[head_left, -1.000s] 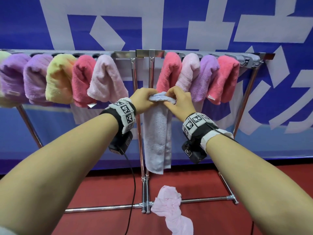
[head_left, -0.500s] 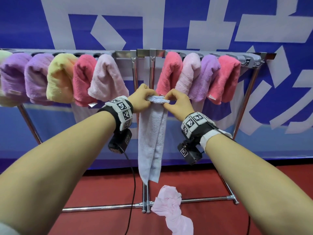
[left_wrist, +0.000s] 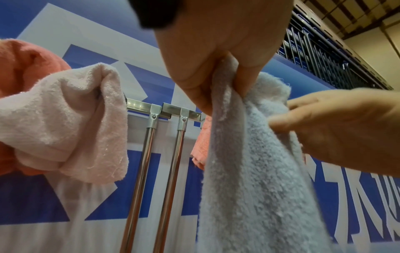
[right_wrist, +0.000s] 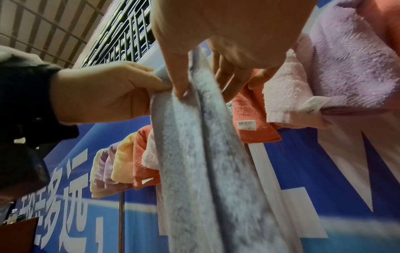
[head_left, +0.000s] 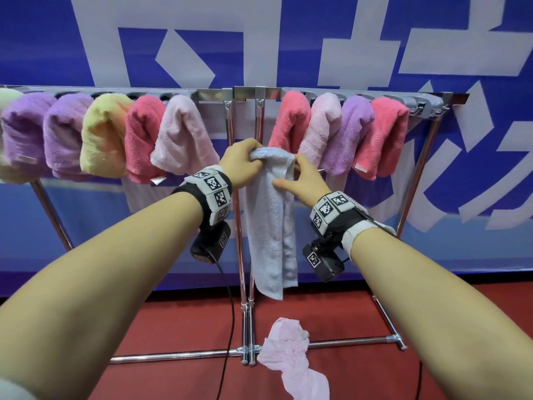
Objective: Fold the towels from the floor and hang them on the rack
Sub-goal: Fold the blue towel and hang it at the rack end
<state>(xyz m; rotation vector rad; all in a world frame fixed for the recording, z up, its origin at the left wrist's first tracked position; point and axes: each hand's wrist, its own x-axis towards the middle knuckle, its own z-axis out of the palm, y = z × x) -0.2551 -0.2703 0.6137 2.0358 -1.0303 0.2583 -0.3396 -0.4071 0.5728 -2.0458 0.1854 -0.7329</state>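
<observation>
From the head view, my left hand (head_left: 242,163) bunches the top of a pale blue towel (head_left: 271,226), which hangs folded lengthwise in front of the rack (head_left: 256,93), between the hung towels on either side. My right hand (head_left: 302,180) steadies its right edge, fingers loosely spread. A pink towel (head_left: 291,359) waits on the floor (head_left: 173,327).

From the left wrist view, my thumb and fingers (left_wrist: 244,78) pinch the towel's top fold.

From the right wrist view, my thumb (right_wrist: 177,82) presses the front while my fingers sit behind.

I judge folding nearly done; next I must lift it over the bar's free middle.
</observation>
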